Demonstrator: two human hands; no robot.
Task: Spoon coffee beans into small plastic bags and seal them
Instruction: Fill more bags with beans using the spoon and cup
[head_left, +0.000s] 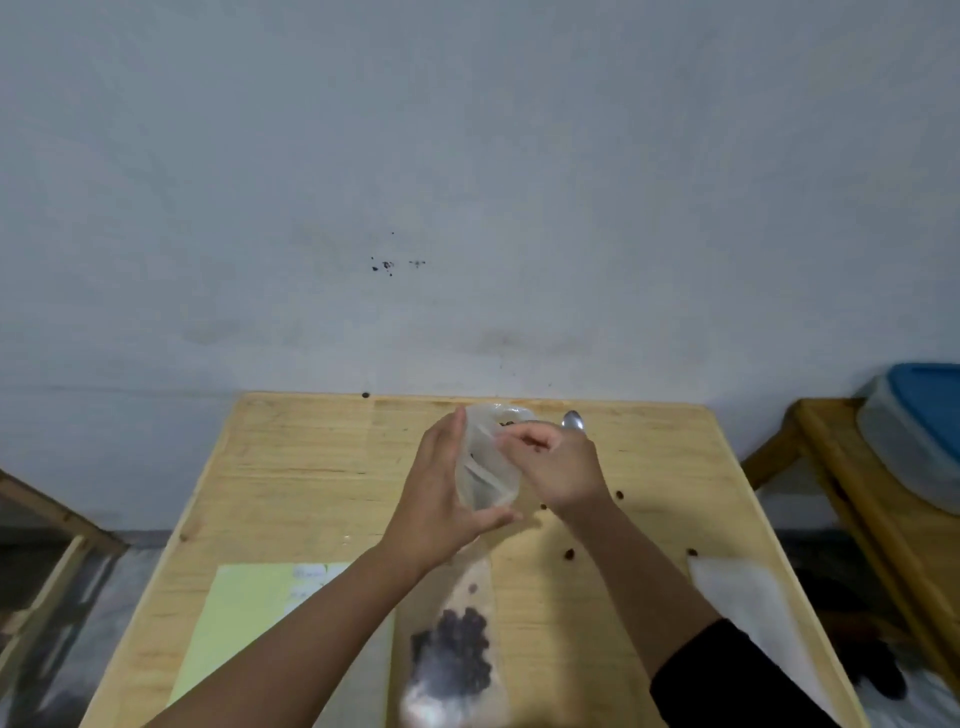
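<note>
Holding a small clear plastic bag (485, 467) up above the far half of the wooden table (291, 467), the person has both hands on it. The left hand (441, 493) cups it from the side, fingers fairly straight along the plastic and the thumb hooked under the bottom edge. The right hand (553, 465) is curled tight, pinching at the bag's upper part with the fingertips, and a metal spoon (573, 420) pokes out behind the knuckles — whether it is gripped in that same fist or lying on the table just beyond, I cannot tell.

A few dark beans show near the bag's mouth; how full it is stays blurred. To my eye this is the filling-or-opening stage rather than sealing, since the mouth looks slack and unpressed.

Nearer the person lies another clear bag (452, 654) flat on the table with a cluster of coffee beans inside it, and several loose beans (570, 555) are scattered on the wood to the right. A pale yellow sheet (234, 623) sits on the left, a white sheet (737, 592) at the right edge.

Next, I'd judge, the mouth needs to be kept wide and steady — the plastic is flimsy, and the strays suggest beans escape easily.
</note>
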